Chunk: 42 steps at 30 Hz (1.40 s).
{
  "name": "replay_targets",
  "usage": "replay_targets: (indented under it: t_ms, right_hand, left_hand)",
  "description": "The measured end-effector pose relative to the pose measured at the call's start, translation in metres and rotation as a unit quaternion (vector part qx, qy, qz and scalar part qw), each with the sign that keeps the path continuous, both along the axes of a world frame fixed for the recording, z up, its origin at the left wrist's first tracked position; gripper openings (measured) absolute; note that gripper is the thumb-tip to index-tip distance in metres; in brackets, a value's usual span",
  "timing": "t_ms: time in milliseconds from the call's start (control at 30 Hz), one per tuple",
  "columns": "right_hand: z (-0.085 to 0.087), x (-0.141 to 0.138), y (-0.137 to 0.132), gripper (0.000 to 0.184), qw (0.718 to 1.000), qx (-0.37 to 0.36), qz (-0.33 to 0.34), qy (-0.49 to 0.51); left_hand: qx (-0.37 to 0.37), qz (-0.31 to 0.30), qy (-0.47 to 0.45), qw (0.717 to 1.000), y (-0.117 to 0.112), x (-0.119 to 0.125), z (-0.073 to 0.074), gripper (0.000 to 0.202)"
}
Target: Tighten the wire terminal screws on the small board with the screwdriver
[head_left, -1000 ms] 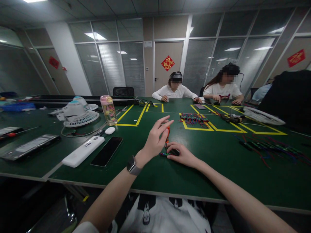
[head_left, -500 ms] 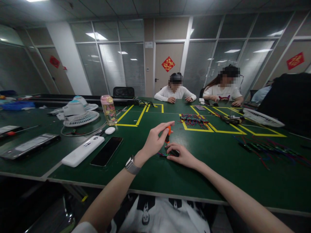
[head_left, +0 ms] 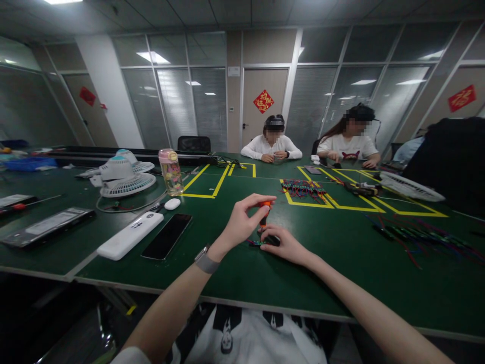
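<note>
My left hand (head_left: pixel 244 218) is closed around the orange-and-black handle of a screwdriver (head_left: pixel 264 220), which stands nearly upright with its tip pointing down. Below it, a small green circuit board (head_left: pixel 256 243) with thin wires lies on the green tabletop (head_left: pixel 227 280). With fingers bent, my right hand (head_left: pixel 285 246) grips the board at its right end, where a black part shows between thumb and fingers. The screwdriver's tip is hidden behind the right fingers, so its exact contact with the board cannot be seen.
Left of my hands lie a black phone (head_left: pixel 166 236), a white case-like device (head_left: pixel 131 236) and a bottle (head_left: pixel 171 173). Wired boards form a pile (head_left: pixel 303 189) inside yellow tape, and more (head_left: pixel 424 235) lie at the right. Two people sit across the table.
My left fingers and the screwdriver handle have shifted slightly, and the handle sits a little lower. The right hand keeps its hold. Across the table, one person's hands have come together.
</note>
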State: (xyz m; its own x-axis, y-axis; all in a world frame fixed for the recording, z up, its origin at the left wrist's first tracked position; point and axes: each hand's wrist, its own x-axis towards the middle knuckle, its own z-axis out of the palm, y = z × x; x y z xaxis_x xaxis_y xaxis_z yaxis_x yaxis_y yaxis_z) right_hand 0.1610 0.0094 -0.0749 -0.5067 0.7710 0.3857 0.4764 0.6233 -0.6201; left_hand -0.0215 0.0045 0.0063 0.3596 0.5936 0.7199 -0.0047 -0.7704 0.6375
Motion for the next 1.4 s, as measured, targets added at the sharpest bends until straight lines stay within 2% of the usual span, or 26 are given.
replay_targets:
  t_ms: [33,100,167,200,267,400,467,500,567,633,667,733,833,900,967,1067,1100,1167,1300,1333,1400]
  right_hand:
    - [0.0,0.0,0.0,0.008,1.0,-0.001,0.0,0.001]
    - [0.0,0.0,0.0,0.008,1.0,-0.003,0.002,0.003]
    - [0.0,0.0,0.0,0.008,1.0,-0.006,0.003,0.006]
    - [0.0,0.0,0.0,0.007,1.0,-0.008,0.003,0.006]
    - [0.0,0.0,0.0,0.007,1.0,-0.01,0.003,0.007]
    - [0.0,0.0,0.0,0.006,1.0,-0.011,0.004,0.008]
    - [0.0,0.0,0.001,0.006,1.0,-0.011,0.004,0.007]
    - [0.0,0.0,0.0,0.006,1.0,-0.011,0.004,0.007]
    - [0.0,-0.001,0.0,0.006,1.0,-0.009,0.003,0.006]
    - [0.0,-0.001,0.0,0.007,1.0,-0.008,0.003,0.004]
    - [0.0,-0.001,0.0,0.007,1.0,-0.009,0.003,0.003]
    - [0.0,-0.001,0.0,0.007,1.0,-0.01,0.004,0.002]
    - [-0.001,-0.001,0.001,0.007,1.0,-0.009,0.005,0.005]
    - [-0.001,0.0,0.001,0.007,1.0,-0.007,0.006,0.006]
    - [-0.001,0.0,0.001,0.008,1.0,-0.005,0.005,0.005]
    - [0.0,-0.001,0.0,0.007,1.0,-0.004,0.003,0.005]
    - [0.0,-0.001,0.0,0.007,1.0,-0.004,0.002,0.004]
    - [0.0,-0.001,0.0,0.007,1.0,-0.004,0.0,0.003]
    - [-0.001,-0.001,0.001,0.007,1.0,-0.003,0.001,0.003]
    - [-0.001,-0.001,0.001,0.007,1.0,-0.004,0.001,0.003]
    - [-0.001,0.0,0.0,0.008,1.0,-0.007,0.001,0.003]
  left_hand:
    - [0.006,0.018,-0.005,1.0,0.0,0.0,0.0,0.022]
    - [0.045,0.092,-0.009,0.995,0.001,-0.002,-0.001,0.016]
    - [0.099,0.164,-0.004,0.981,0.002,-0.004,-0.001,0.017]
    - [0.118,0.181,0.003,0.976,0.002,-0.004,-0.002,0.019]
    - [0.12,0.157,0.019,0.98,0.003,-0.005,-0.002,0.026]
    - [-0.012,0.017,0.006,1.0,0.003,-0.001,-0.002,0.036]
    - [-0.05,-0.002,-0.014,0.999,0.003,0.001,-0.002,0.032]
    - [-0.043,0.018,-0.018,0.999,0.003,0.001,-0.002,0.029]
    - [0.014,0.104,-0.009,0.994,0.003,0.0,-0.003,0.021]
    - [0.08,0.188,0.01,0.979,0.002,-0.001,-0.003,0.02]
    - [0.098,0.206,0.018,0.973,0.002,-0.001,-0.003,0.022]
    - [0.095,0.179,0.016,0.979,0.003,-0.002,-0.003,0.027]
    - [0.003,0.054,-0.021,0.998,0.007,-0.001,-0.003,0.03]
    - [-0.04,0.016,-0.032,0.999,0.009,-0.001,-0.003,0.025]
    - [-0.014,0.064,-0.028,0.997,0.009,-0.001,-0.004,0.018]
    - [0.087,0.203,0.009,0.975,0.006,-0.002,-0.006,0.017]
    - [0.108,0.227,0.023,0.968,0.005,-0.002,-0.006,0.02]
    - [0.111,0.209,0.033,0.971,0.004,-0.001,-0.006,0.026]
    - [-0.002,0.071,-0.015,0.997,0.008,0.0,-0.004,0.029]
    - [-0.025,0.056,-0.026,0.998,0.009,-0.001,-0.003,0.026]
    - [-0.032,0.072,-0.035,0.996,0.011,-0.002,-0.002,0.018]
